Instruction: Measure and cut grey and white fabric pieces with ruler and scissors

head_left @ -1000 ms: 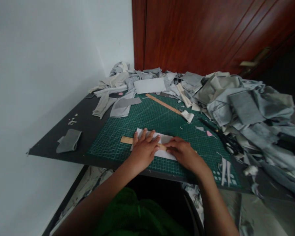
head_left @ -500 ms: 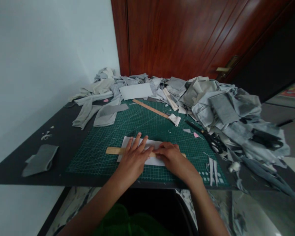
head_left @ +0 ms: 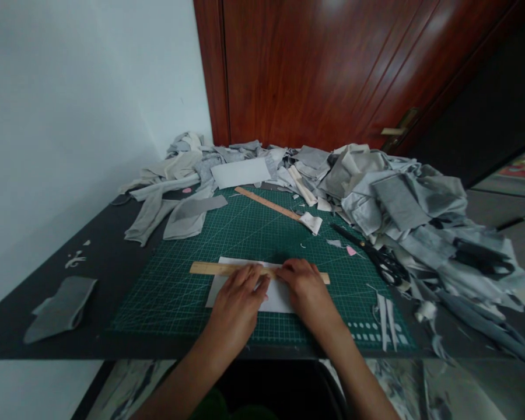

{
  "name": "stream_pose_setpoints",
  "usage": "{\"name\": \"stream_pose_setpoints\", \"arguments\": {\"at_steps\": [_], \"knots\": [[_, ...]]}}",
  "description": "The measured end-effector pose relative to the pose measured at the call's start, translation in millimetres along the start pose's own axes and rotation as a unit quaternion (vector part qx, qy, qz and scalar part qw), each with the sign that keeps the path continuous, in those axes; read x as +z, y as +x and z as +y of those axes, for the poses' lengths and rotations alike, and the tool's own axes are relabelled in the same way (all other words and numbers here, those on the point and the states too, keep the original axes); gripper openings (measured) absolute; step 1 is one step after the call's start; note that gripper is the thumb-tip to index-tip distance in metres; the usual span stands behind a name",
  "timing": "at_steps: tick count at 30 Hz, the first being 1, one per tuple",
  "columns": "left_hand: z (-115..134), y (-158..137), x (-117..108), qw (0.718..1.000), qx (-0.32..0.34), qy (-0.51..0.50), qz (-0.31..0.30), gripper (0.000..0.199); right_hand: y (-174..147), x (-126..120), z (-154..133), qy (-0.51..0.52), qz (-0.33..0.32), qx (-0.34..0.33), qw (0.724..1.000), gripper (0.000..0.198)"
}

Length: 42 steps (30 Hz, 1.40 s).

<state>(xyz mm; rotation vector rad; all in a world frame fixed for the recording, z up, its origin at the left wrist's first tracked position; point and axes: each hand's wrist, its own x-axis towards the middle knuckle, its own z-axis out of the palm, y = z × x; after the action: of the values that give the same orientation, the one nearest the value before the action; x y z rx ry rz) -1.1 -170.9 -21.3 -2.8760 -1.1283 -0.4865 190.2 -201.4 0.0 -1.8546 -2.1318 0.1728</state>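
Note:
A wooden ruler lies across a white rectangular sheet on the green cutting mat. I cannot tell if the sheet is paper or cloth. My left hand rests over the sheet, its fingers bent and drawn together at the ruler's lower edge. On the right part of the ruler, the fingers of my right hand are curled and pressed down. Both sets of fingertips are close together near the ruler's middle, and what lies under them is partly hidden.
A second ruler lies farther back, with a folded white scrap at its end. Black scissors are at the right. Grey cloth heaps line the back. A folded grey piece sits left; white strips lie right.
My left hand has slid back toward me; its spread fingers are now bent and together. My right hand stays at the ruler. The ruler now lies nearer the sheet's far edge, and the view has tilted up slightly.

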Motion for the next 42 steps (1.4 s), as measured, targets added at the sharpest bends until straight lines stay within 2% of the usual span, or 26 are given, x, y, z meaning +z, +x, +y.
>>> {"name": "stream_pose_setpoints", "arguments": {"at_steps": [5,9,12,14,17,19,21,24,31,38,42], "knots": [[-4.3,2.0,8.5,1.000,0.007,0.004,0.001,0.040,2.6,4.6,2.3,0.029,0.012,0.004,1.000,0.042],[-6.9,2.7,12.3,1.000,0.018,0.009,0.001,0.043,2.8,3.2,2.8,0.042,0.027,-0.017,0.999,0.038],[-7.2,3.1,11.9,1.000,0.015,0.006,-0.006,0.042,2.5,-7.2,19.8,0.034,0.059,-0.011,0.998,0.034],[-6.8,2.8,11.7,1.000,0.010,0.002,-0.002,0.041,0.2,-16.5,44.5,0.003,0.090,0.044,0.995,0.032],[-5.6,1.3,12.4,1.000,0.005,0.000,0.005,0.042,-8.3,-24.1,93.4,-0.116,0.161,0.191,0.961,0.029],[-4.7,0.2,13.1,1.000,0.003,-0.003,0.006,0.044,-15.3,-21.6,123.1,-0.131,0.191,0.226,0.946,0.029],[-4.2,-0.6,13.9,1.000,-0.002,-0.005,0.004,0.046,-20.9,-15.1,143.6,-0.125,0.194,0.218,0.948,0.030],[-4.2,-1.1,16.0,1.000,-0.006,-0.005,0.002,0.046,-24.7,-6.0,156.8,-0.141,0.189,0.203,0.950,0.030],[-8.3,-1.0,20.1,1.000,0.003,-0.016,0.014,0.045,-23.5,-4.4,159.2,-0.121,0.197,0.193,0.953,0.021],[-7.8,-0.5,16.7,1.000,-0.001,-0.015,0.018,0.045,-21.5,2.9,165.7,-0.129,0.196,0.145,0.961,0.035],[-8.2,-0.4,15.4,1.000,0.003,-0.016,0.008,0.046,-21.5,9.3,171.9,-0.106,0.213,0.135,0.962,0.036]]}}
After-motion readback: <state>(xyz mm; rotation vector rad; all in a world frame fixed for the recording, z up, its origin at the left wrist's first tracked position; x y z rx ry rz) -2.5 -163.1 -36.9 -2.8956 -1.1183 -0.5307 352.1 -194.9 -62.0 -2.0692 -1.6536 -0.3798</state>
